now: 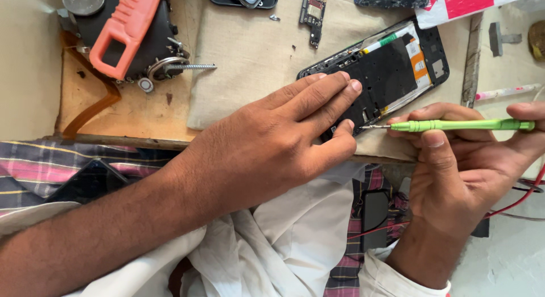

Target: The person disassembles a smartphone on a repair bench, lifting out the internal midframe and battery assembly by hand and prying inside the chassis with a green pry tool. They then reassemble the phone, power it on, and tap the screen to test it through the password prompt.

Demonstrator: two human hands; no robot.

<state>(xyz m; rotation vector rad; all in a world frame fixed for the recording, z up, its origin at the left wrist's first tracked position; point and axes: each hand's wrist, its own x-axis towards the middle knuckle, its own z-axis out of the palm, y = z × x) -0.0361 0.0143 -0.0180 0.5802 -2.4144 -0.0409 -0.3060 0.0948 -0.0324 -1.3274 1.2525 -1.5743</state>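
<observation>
The opened phone (392, 70) lies back-off on a beige cloth (250, 53) in the upper middle-right of the frame, its long axis running diagonally from the lower left up to the upper right. Its dark inner plate, a small orange strip and a white-and-green strip along the upper edge are exposed.

The left hand (284, 144) lies flat over the phone's lower-left end, fingers (335, 84) stretched out and pressed together on the frame, thumb tucked against the lower edge; it pins the phone and grips nothing.

The right hand (460, 161), at the right of the frame, has its fingers closed around a slim green screwdriver (462, 125), held nearly horizontal. The metal tip points left and meets the phone's lower edge just beside the left thumb. So the phone lies to the left of and above the right hand, and the left hand is the nearer 1, already resting on it.

Further out, a small circuit board (313, 7) sits at the top centre, an orange-handled tool (122, 27) at the upper left with a long screw (193, 66) beside it, and white cloth (284, 240) covers the lap below.
</observation>
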